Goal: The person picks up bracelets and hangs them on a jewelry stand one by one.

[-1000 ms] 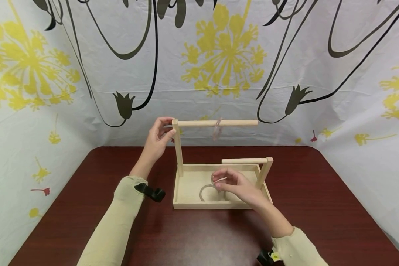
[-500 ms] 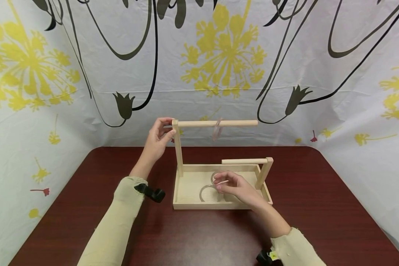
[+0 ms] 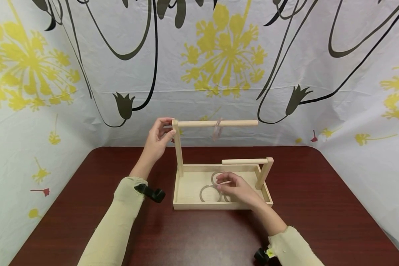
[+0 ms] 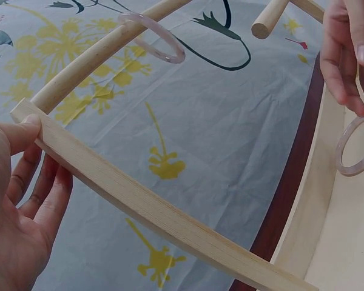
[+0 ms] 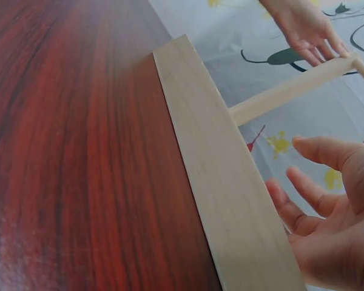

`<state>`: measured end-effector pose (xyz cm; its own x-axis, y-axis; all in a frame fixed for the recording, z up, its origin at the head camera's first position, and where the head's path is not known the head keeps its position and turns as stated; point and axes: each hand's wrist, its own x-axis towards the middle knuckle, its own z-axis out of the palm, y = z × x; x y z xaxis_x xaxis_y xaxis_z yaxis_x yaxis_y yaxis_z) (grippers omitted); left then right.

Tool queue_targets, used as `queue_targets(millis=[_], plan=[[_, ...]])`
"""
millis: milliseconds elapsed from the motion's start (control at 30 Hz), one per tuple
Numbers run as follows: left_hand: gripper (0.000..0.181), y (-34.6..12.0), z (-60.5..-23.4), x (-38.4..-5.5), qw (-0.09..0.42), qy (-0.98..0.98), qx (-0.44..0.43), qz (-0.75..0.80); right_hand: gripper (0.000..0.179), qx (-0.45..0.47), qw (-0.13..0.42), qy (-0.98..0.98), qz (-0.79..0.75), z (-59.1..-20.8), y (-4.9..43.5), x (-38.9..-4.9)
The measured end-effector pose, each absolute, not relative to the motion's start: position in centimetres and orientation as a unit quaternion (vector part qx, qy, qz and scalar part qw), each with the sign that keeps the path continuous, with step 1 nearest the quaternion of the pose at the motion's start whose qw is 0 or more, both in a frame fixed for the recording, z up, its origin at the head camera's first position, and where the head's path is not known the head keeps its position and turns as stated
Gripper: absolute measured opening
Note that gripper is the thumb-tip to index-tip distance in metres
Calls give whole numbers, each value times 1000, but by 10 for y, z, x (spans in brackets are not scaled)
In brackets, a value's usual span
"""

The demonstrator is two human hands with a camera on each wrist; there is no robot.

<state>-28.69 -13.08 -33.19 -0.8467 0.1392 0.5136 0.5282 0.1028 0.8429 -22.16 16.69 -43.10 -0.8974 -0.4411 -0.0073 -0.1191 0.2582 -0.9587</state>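
My left hand (image 3: 157,138) grips the top of the tall post (image 3: 178,149) of a wooden bangle stand, thumb in front and fingers behind. A pale translucent bangle (image 4: 177,57) hangs midway along the upper bar (image 3: 239,123). Over the stand's tray, my right hand (image 3: 237,189) has loosely bent fingers, and the right wrist view shows nothing between them. Beneath its fingertips lies one bangle (image 3: 212,179) at the back, partly covered by the hand. Another bangle (image 3: 201,193) lies front left, and a third (image 3: 226,198) is mostly hidden by the hand.
The tray's front wall (image 3: 206,206) runs close beneath my right wrist. A lower bar (image 3: 242,161) on a short post (image 3: 265,173) stands at the right, behind the right hand. Dark red table (image 3: 193,240) surrounds the stand; a patterned cloth (image 3: 199,74) hangs behind.
My right hand has drawn slightly right, its fingertips moving off the rear bangle, and more of the tray's bangles shows. The left hand stays on the post.
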Motion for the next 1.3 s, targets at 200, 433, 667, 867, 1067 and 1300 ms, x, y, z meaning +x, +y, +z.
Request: queue_targets(millis=[200, 433, 667, 867, 1067, 1300], plan=[[35, -131, -333, -288, 158, -722, -231, -632, 43, -178, 129, 789, -574, -433, 165, -223], [36, -132, -335, -289, 164, -723, -238, -627, 42, -169, 128, 782, -586, -430, 155, -222], [36, -132, -336, -288, 159, -723, -237, -629, 41, -230, 115, 799, -544, -435, 142, -224], [37, -131, -335, -288, 153, -724, -236, -630, 50, -265, 123, 838, -460, -435, 133, -226], [37, -131, -334, -288, 154, -723, -238, -630, 47, -316, 61, 891, -322, -437, 126, -229], [36, -131, -334, -288, 158, -723, -236, -630, 46, -349, 28, 910, -222, -434, 119, -232]])
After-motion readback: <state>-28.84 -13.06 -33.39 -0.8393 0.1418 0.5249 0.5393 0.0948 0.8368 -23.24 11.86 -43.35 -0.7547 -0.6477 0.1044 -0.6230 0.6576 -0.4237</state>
